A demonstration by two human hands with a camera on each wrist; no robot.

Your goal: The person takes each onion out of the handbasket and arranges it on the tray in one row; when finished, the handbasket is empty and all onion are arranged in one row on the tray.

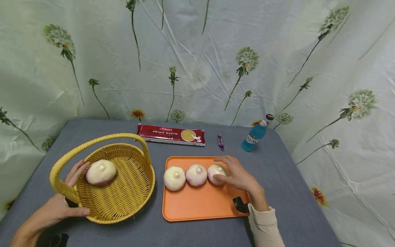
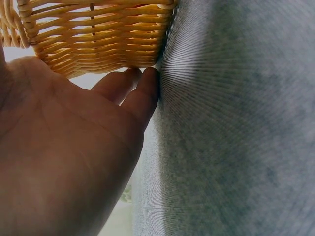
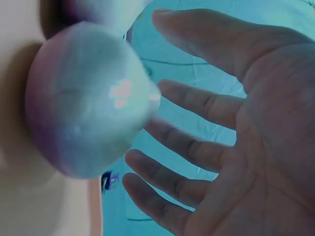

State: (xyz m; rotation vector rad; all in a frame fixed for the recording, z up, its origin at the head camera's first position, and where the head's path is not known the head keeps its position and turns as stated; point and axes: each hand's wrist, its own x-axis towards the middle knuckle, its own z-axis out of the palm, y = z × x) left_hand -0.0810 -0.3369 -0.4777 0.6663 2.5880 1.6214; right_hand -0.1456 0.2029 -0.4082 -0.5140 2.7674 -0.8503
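Note:
My left hand (image 1: 63, 202) holds the yellow wicker basket (image 1: 123, 202) by its left side, the thumb along the front rim and the fingers past the handle. In the left wrist view, fingertips (image 2: 147, 86) lie against the woven wall, low by the cloth. One white-and-purple turnip (image 1: 101, 172) sits inside the basket at the left. Three more are in a row on an orange tray (image 1: 203, 206). Over the rightmost turnip (image 1: 216, 174) is my right hand (image 1: 236, 174); the right wrist view shows its fingers spread apart, right at the turnip's top.
Behind the tray lies a red pasta packet (image 1: 171, 135). A small purple-wrapped sweet (image 1: 220, 142) and a blue bottle (image 1: 255, 134) are farther right at the back. Grey cloth (image 1: 277, 192) covers the table, and a flower-printed curtain (image 1: 197, 61) hangs behind it.

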